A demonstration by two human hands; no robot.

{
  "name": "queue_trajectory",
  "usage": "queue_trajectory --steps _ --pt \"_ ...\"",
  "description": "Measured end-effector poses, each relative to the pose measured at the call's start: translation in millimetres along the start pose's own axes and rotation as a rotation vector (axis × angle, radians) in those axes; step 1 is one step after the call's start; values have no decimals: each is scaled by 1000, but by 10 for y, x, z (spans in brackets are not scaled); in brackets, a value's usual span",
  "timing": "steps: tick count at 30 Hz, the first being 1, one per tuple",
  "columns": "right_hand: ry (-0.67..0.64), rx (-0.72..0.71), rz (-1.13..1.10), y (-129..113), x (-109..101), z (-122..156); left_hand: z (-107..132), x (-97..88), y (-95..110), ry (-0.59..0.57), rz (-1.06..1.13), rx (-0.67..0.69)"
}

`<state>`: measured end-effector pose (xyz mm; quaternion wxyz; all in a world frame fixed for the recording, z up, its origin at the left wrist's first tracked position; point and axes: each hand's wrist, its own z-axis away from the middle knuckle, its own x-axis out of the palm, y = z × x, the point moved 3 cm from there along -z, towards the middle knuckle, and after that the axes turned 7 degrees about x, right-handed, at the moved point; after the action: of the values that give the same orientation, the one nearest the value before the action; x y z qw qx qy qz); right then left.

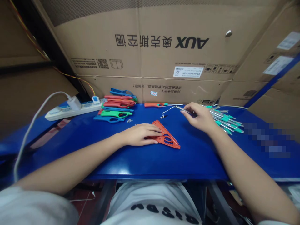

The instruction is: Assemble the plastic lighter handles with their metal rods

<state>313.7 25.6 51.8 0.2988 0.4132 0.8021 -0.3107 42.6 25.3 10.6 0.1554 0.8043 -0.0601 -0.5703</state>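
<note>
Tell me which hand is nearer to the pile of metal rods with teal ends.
Right. The right hand, holding a slender item, is just left of the pile of metal rods; the left hand is farther left, resting on red plastic shells.

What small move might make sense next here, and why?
Perhaps bring the slim item pinched in the right hand toward the red casing: the left hand rests on that casing, while the slim item is held apart from it.
</note>
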Motion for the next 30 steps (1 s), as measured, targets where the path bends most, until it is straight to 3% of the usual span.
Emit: queue_trajectory --steps 5,10,14,19,30 --pt "-6 -5 6 26 35 6 -33 123 -30 144 -90 -125" --pt "3 -21 8 53 60 19 -61 196 -44 250 -19 -97" --pt "6 -18 3 70 61 24 -69 118 37 211 43 -16" --pt "6 3 -1 80 55 19 -37 48 90 101 -32 82" --pt "-4 11 6 44 23 7 28 68 -204 241 -133 -250"
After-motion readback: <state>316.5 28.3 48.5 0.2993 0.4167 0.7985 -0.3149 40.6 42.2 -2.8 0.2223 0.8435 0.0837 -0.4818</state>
